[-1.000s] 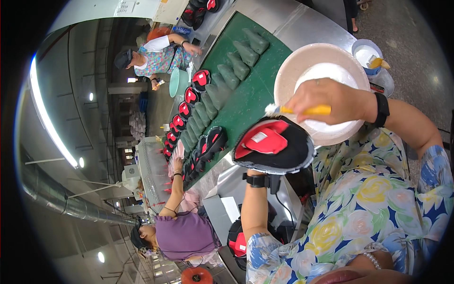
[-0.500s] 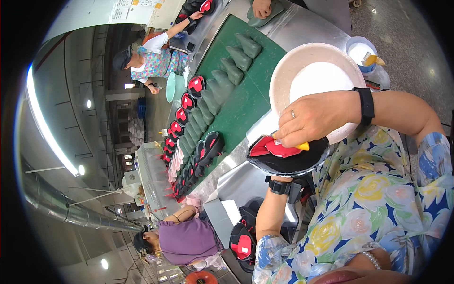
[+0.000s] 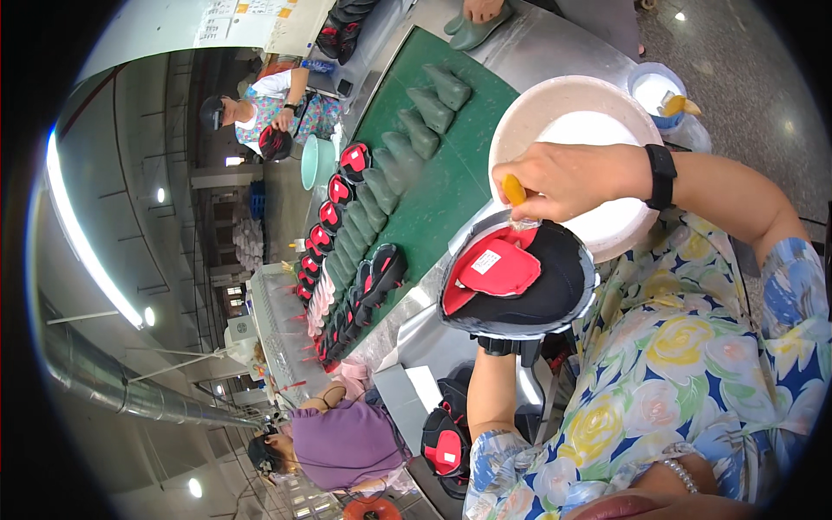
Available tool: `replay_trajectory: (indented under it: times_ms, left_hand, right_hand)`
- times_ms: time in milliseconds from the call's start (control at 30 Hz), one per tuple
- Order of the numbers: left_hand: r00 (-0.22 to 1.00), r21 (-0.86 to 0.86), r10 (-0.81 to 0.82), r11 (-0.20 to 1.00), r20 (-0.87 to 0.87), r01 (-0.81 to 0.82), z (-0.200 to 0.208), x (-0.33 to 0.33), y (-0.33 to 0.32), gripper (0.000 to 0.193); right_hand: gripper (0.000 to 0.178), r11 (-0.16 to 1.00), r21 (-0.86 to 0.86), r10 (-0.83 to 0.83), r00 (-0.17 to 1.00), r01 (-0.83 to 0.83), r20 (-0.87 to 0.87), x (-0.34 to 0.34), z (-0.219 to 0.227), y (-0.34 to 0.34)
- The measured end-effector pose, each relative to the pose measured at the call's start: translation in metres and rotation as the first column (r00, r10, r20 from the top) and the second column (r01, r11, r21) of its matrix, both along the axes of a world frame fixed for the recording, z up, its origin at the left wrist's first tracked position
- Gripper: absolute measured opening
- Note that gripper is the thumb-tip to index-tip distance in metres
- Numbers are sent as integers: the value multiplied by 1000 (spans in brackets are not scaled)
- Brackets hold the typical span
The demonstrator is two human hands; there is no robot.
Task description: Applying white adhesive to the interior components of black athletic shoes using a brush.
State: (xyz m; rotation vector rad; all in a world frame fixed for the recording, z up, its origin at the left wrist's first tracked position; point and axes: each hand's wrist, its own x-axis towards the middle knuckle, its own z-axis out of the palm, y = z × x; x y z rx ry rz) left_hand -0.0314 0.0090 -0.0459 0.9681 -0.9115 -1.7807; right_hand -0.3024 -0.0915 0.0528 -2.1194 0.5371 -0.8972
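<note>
A black and red shoe upper (image 3: 563,282) with a whitish rim is held up in front of me, its inner side facing me. My left forearm (image 3: 492,394) reaches up beneath it; the upper hides my left hand, which supports it from behind. My right hand (image 3: 568,178) is closed around a brush with a yellow handle (image 3: 514,191). The brush's lower end meets the upper's far edge, beside the red padded tongue (image 3: 503,266); its bristles are mostly hidden. Just behind my right hand stands a pale basin (image 3: 520,117) containing white liquid (image 3: 594,130).
A green conveyor belt (image 3: 472,143) carries grey shoe lasts (image 3: 420,134) and rows of black and red shoes (image 3: 381,269). A small bucket (image 3: 659,71) holds another yellow-handled brush. Co-workers sit across the belt and at lower left. More uppers (image 3: 446,451) lie near my left elbow.
My right hand has moved from the upper's middle to its far edge, and the yellow handle has swung upward. The upper now faces me more. The co-worker across has brought a shoe close to the body.
</note>
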Motion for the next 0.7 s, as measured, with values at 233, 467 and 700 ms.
replay_trajectory:
  times_ms: [233,467,700]
  left_hand:
    - [994,-92,82,993,67,-76,20,18,-6,44]
    - [977,-201,192,965,95,-170,32,13,-16,45]
    - [931,-337,361,885,62,-321,41,30,-23,52]
  right_hand:
    - [23,988,139,-47,985,70,-164,-18,17,4]
    - [19,962,-263,-15,973,78,232,-1,3,4]
    - [17,992,-117,-52,999,50,-13,-30,-8,19]
